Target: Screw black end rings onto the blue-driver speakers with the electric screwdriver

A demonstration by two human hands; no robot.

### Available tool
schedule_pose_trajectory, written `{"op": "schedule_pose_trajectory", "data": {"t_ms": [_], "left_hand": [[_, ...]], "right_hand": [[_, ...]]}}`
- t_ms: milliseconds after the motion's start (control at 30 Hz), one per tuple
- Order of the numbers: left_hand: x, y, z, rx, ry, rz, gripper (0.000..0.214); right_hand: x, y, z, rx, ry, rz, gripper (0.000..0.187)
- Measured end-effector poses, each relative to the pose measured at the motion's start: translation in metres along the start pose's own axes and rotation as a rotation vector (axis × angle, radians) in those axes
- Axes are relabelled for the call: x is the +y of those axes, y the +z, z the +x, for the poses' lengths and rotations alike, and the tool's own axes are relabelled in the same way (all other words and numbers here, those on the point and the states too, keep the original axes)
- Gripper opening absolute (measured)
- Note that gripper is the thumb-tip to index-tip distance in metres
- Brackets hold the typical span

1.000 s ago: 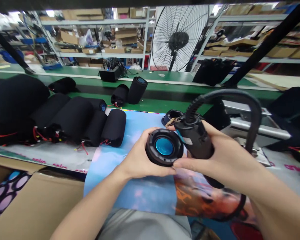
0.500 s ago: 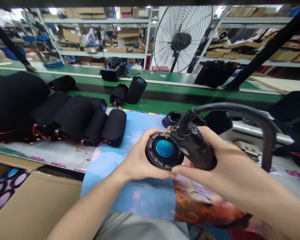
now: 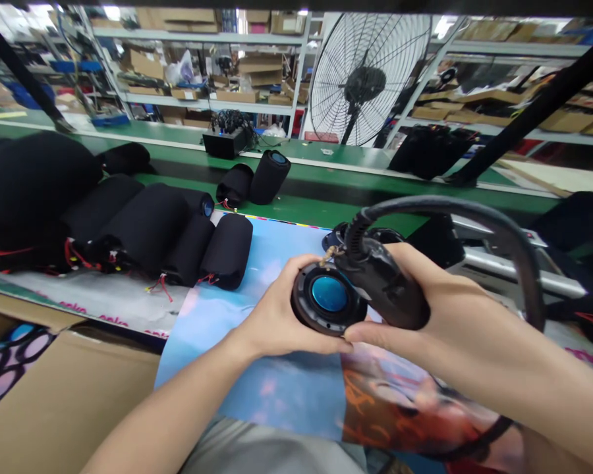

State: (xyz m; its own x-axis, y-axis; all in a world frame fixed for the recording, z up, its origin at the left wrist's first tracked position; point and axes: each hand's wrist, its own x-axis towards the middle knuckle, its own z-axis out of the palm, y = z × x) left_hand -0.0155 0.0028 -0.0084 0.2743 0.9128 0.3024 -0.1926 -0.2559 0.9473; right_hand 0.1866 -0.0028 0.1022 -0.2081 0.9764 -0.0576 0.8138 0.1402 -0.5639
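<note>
My left hand (image 3: 277, 316) is wrapped round a round black speaker part (image 3: 326, 299) with a shiny blue centre, held above a printed poster (image 3: 257, 368) on the bench. My right hand (image 3: 425, 309) grips a black corded power tool (image 3: 385, 286), whose tip rests at the upper right rim of the speaker part. The tool's thick black cable (image 3: 474, 210) arcs up and over to the right. Another dark blue round part (image 3: 336, 237) lies on the poster just behind my hands.
Several black fabric-covered speaker cylinders (image 3: 143, 227) with red wires lie in a row at left. A green conveyor (image 3: 326, 184) runs behind, with two more cylinders (image 3: 257, 178) on it. A standing fan (image 3: 366, 79) and shelves are at the back. A cardboard box (image 3: 69, 401) sits at lower left.
The tool has tilted and its tip has moved closer onto the speaker part's rim. Both hands shifted slightly; the cable arc swung further right.
</note>
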Motion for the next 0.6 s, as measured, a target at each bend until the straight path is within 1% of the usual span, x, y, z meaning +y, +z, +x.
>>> {"op": "schedule_pose_trajectory", "data": {"t_ms": [100,167,333,500,600], "left_hand": [[0.001,0.002,0.0,0.004,-0.039,-0.043,0.101],[0.001,0.002,0.001,0.002,-0.039,-0.045,0.102],[-0.002,-0.001,0.002,0.014,-0.004,-0.018,0.105],[-0.002,-0.002,0.003,-0.007,0.027,-0.005,0.102],[0.001,0.0,0.002,0.0,0.001,-0.005,0.101]], "right_hand": [[0.009,0.005,-0.002,0.131,-0.033,0.012,0.052],[0.014,0.007,-0.002,0.182,-0.043,0.012,0.054],[0.007,0.002,0.005,0.111,0.042,0.027,0.053],[0.004,-0.002,0.009,0.02,-0.012,-0.013,0.051],[0.005,-0.002,0.009,0.01,-0.017,-0.056,0.055]]}}
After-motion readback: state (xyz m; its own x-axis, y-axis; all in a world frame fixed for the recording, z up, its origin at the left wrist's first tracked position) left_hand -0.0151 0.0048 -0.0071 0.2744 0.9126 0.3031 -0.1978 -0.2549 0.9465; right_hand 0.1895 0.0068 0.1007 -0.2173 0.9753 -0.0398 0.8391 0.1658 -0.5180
